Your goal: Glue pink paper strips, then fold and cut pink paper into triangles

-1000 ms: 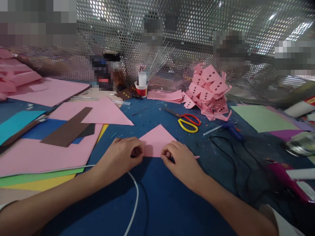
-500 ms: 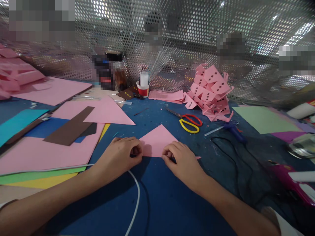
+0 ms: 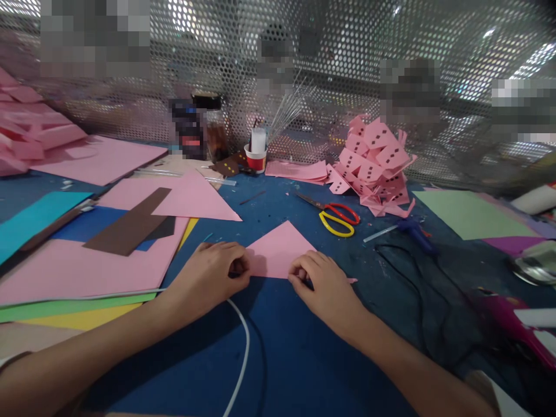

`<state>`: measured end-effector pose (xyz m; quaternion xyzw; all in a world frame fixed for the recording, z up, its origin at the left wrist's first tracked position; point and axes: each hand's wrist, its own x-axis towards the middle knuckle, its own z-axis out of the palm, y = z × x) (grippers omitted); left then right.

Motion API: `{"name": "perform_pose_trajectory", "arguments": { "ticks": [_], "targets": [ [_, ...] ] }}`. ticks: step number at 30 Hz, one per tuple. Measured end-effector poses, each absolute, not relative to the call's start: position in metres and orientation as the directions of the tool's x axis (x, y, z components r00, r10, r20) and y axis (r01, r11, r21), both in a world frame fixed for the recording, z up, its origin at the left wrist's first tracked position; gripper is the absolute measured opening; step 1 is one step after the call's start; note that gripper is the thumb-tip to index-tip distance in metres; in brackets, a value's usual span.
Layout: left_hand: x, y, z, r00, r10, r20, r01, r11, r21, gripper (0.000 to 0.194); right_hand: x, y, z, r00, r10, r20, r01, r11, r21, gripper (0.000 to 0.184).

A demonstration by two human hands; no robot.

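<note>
A pink sheet of paper (image 3: 278, 249), folded into a triangle with its point facing away from me, lies on the blue table in front of me. My left hand (image 3: 221, 269) pinches the paper's left side near the bottom edge, thumb against curled fingers. Along that same edge, further right, my right hand (image 3: 321, 284) grips the paper with thumb and bent fingers. Both side corners are mostly covered by the hands; a small pink tip shows past the right one. Scissors (image 3: 336, 220) with one red and one yellow handle lie open just beyond.
Stacked coloured paper (image 3: 108, 266) with a brown strip (image 3: 130, 223) lies left. Behind stand a paper cup (image 3: 255, 159) and a pile of dotted pink paper pieces (image 3: 369, 165). A blue glue gun (image 3: 417, 234) and its cord lie right. A white cable (image 3: 246, 347) curves near me.
The whole view has shifted slightly, so things appear a little further right. Both hands keep their hold on the pink paper, which looks the same.
</note>
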<state>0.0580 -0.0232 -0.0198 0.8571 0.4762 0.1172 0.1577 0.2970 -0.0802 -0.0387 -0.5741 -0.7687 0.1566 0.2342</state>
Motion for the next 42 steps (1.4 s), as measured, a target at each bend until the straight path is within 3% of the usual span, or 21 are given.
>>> {"name": "perform_pose_trajectory", "arguments": {
  "ticks": [42],
  "targets": [
    [0.037, -0.023, -0.02, 0.468, 0.883, 0.023, 0.818, -0.443, 0.368, 0.007, 0.298, -0.08, -0.041, -0.231, 0.96, 0.16, 0.806, 0.281, -0.521, 0.011]
  ]
}}
